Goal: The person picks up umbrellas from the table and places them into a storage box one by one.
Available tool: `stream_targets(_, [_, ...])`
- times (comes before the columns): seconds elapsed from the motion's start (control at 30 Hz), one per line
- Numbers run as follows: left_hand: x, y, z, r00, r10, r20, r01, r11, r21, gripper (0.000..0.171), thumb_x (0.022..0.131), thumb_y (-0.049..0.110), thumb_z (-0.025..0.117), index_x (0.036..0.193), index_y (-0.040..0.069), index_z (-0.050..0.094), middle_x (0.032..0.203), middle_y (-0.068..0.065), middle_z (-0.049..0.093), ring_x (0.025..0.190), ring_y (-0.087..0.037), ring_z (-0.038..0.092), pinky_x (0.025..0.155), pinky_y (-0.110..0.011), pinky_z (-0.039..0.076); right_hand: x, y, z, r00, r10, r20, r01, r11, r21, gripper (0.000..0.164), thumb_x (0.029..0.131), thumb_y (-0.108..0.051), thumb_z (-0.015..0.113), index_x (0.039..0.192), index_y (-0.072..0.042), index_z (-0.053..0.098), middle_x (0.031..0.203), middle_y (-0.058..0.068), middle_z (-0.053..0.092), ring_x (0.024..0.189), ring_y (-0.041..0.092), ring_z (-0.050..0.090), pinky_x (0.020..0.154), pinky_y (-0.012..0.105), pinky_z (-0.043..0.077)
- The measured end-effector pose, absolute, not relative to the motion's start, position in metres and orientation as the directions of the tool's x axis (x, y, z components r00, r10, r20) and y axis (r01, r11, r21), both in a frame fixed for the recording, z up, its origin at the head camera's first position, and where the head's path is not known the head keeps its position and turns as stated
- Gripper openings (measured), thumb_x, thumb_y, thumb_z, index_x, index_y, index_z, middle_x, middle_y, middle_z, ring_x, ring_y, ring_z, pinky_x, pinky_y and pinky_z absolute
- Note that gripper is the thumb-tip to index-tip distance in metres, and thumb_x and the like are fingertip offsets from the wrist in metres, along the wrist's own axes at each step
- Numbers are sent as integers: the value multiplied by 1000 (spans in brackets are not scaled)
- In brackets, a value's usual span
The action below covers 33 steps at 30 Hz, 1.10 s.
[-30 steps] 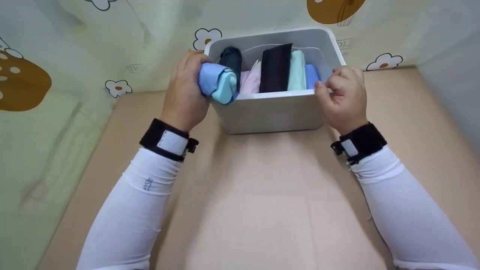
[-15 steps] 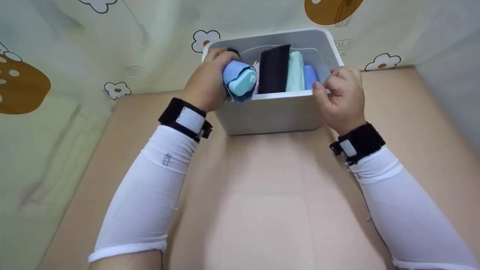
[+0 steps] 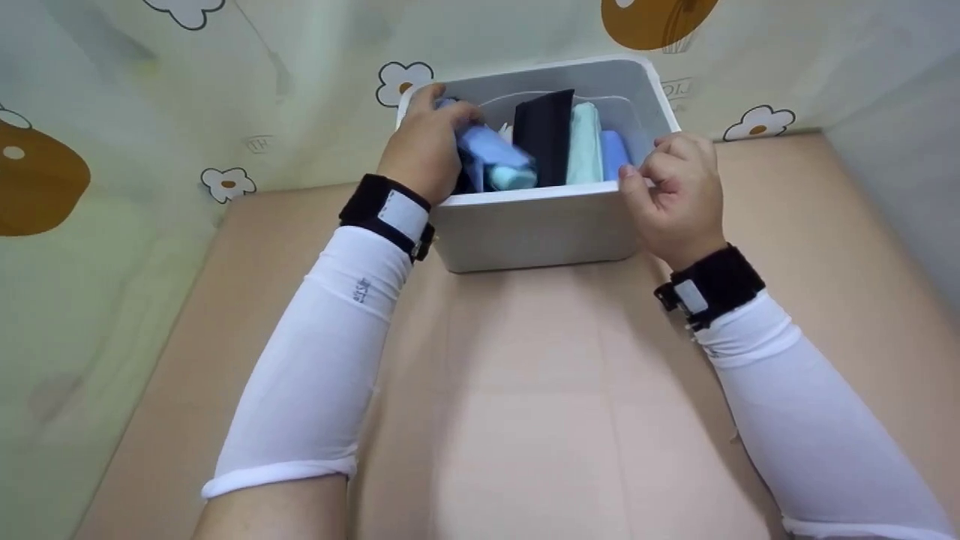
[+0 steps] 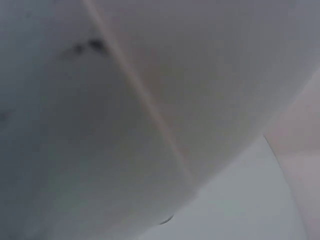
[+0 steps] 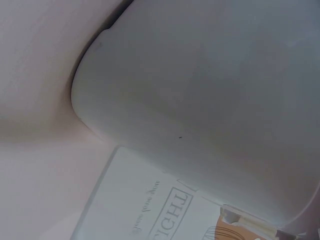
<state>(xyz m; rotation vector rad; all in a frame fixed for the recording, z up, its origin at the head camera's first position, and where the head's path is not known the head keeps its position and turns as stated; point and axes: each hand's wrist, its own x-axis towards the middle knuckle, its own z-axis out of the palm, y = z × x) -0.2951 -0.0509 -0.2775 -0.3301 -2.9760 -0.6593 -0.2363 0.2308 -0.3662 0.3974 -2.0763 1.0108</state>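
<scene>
A white plastic bin (image 3: 536, 229) stands tilted slightly in the head view, with several folded cloths upright inside. At its left end my left hand (image 3: 424, 146) reaches over the rim and grips a rolled blue cloth (image 3: 495, 146) with a mint-coloured core. That roll lies low between the bin's left wall and a folded black cloth (image 3: 544, 139). My right hand (image 3: 679, 195) has its fingers curled over the right front corner of the bin and holds the rim, thumb along the front. In the right wrist view the bin's smooth outer wall (image 5: 200, 100) fills most of the frame.
Right of the black cloth stand a mint folded cloth (image 3: 583, 142) and a smaller blue one (image 3: 614, 156). The bin rests on a beige tabletop (image 3: 525, 420), close to a pale curtain-like backdrop (image 3: 315, 82) printed with flowers. A blurred pale surface (image 4: 200, 90) fills the left wrist view.
My left hand has moved right and the blue roll has gone from above the bin's left rim down inside it. The right hand keeps its hold on the rim.
</scene>
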Motion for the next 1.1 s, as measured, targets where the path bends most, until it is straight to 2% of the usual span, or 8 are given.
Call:
stream_targets(0.1, [-295, -52, -278, -974, 193, 121, 226, 896, 382, 46, 111, 10, 39, 139, 32, 68, 174, -4, 26, 154, -30, 41, 124, -37, 37, -237, 230, -365, -650, 40, 759, -567, 640, -519, 42, 92, -25, 63, 62, 4, 56, 80, 22, 53, 110, 46, 53, 103, 48, 38])
stream_targets(0.2, [-295, -52, -279, -971, 220, 88, 237, 905, 352, 39, 113, 29, 41, 146, 32, 62, 171, -5, 33, 152, -27, 45, 124, -39, 37, -236, 231, -365, -656, 35, 754, -564, 641, -520, 43, 93, -25, 63, 62, 4, 57, 81, 22, 53, 111, 46, 53, 101, 48, 38])
stream_targets(0.37, [-293, -51, -280, -963, 268, 18, 260, 912, 317, 54, 110, 55, 41, 159, 33, 47, 169, -6, 39, 155, -26, 41, 127, -44, 33, -235, 231, -365, -663, 27, 748, -559, 646, -520, 43, 93, -26, 63, 62, 4, 57, 81, 22, 53, 111, 45, 52, 101, 48, 38])
stream_targets(0.57, [-291, -52, -278, -950, 307, -56, 275, 910, 310, 77, 97, 76, 47, 163, 38, 37, 172, 1, 34, 160, -20, 31, 129, -43, 28, -236, 229, -365, -655, 59, 753, -566, 622, -541, 44, 91, -28, 64, 61, 3, 56, 79, 20, 53, 111, 43, 54, 104, 46, 38])
stream_targets(0.67, [-291, -52, -277, -947, 315, -61, 281, 906, 315, 82, 93, 76, 56, 163, 38, 38, 172, 2, 35, 159, -18, 32, 128, -41, 30, -236, 227, -365, -647, 84, 758, -577, 597, -558, 44, 89, -28, 65, 59, 2, 55, 78, 18, 53, 109, 41, 55, 105, 44, 38])
stream_targets(0.8, [-291, -51, -277, -949, 309, -68, 272, 905, 327, 79, 94, 69, 62, 163, 38, 39, 171, 5, 36, 159, -17, 32, 128, -39, 29, -236, 228, -365, -647, 78, 758, -572, 607, -551, 44, 90, -28, 65, 60, 2, 56, 78, 18, 53, 110, 41, 55, 105, 44, 38])
stream_targets(0.97, [-291, -49, -276, -953, 286, -101, 241, 916, 320, 73, 97, 62, 61, 162, 39, 40, 170, 5, 38, 158, -17, 34, 127, -39, 31, -236, 230, -366, -657, 49, 752, -560, 637, -531, 42, 92, -26, 64, 62, 4, 57, 81, 20, 52, 113, 44, 53, 104, 47, 38])
stream_targets(1.1, [-293, -47, -274, -948, 285, -145, 239, 932, 271, 69, 100, 59, 55, 163, 38, 36, 171, 2, 36, 157, -20, 37, 126, -42, 34, -234, 231, -365, -664, 40, 746, -553, 645, -527, 42, 93, -24, 64, 63, 4, 57, 82, 21, 53, 114, 44, 52, 104, 48, 38])
